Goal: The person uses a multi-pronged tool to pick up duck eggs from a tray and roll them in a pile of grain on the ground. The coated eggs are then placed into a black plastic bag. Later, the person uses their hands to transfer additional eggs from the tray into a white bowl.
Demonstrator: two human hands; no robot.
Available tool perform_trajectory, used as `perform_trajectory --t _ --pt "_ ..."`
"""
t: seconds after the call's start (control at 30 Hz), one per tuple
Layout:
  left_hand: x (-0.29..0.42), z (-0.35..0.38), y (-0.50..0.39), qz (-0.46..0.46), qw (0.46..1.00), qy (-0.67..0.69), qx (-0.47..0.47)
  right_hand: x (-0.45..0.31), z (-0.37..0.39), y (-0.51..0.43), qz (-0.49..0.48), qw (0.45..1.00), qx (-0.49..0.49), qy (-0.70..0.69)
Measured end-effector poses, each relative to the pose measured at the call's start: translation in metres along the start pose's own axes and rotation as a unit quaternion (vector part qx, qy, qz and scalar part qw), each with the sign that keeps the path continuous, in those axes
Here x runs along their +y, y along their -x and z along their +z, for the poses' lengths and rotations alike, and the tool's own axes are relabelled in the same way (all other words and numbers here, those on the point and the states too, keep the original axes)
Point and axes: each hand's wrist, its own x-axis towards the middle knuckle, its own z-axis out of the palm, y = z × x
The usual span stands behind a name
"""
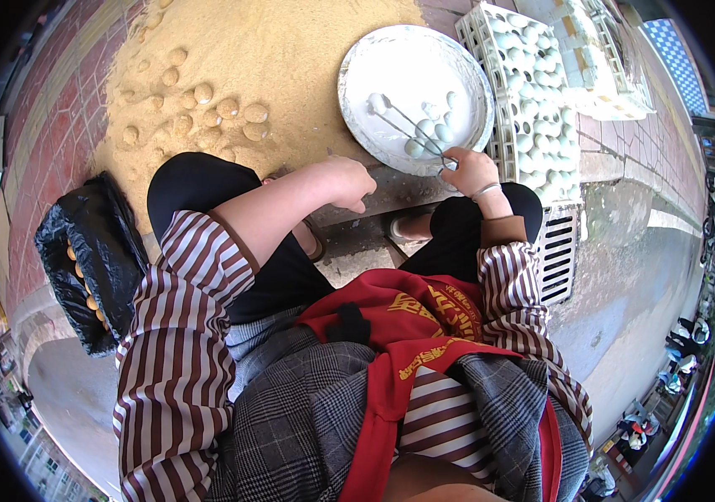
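My right hand [472, 172] is shut on the handle of metal wire tongs [413, 130] at the near right rim of a round basin [350, 106]. The tongs reach over the white contents, and a white-coated egg [379, 102] is at their far end. Several pale bluish eggs [444, 132] lie together in the basin. My left hand [352, 182] is left of the basin's near side, its fingers loosely bent, with no object visible in it. Left of the basin, several brown-coated eggs [227, 108] lie on a spread of tan, powdery material [288, 69].
Stacked egg trays [508, 135] full of pale eggs stand right of the basin, with more trays and cartons [602, 69] behind. A black plastic bag [106, 238] lining a container of brown eggs sits at left. A drain grate [557, 257] lies beside my right knee.
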Motion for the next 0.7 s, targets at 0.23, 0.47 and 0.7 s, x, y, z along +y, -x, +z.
perform_trajectory --t 0.23,0.47,0.7 --pt "-0.001 -0.001 0.001 0.010 1.000 -0.003 0.006 0.008 -0.003 0.005 0.003 0.999 0.019 -0.044" --pt "-0.001 0.000 -0.001 0.004 1.000 0.002 0.005 0.024 -0.002 0.010 -0.020 0.989 0.085 -0.118" --pt "-0.001 0.001 -0.002 0.002 1.000 -0.004 0.003 0.037 -0.001 0.006 0.025 0.981 0.087 -0.172"
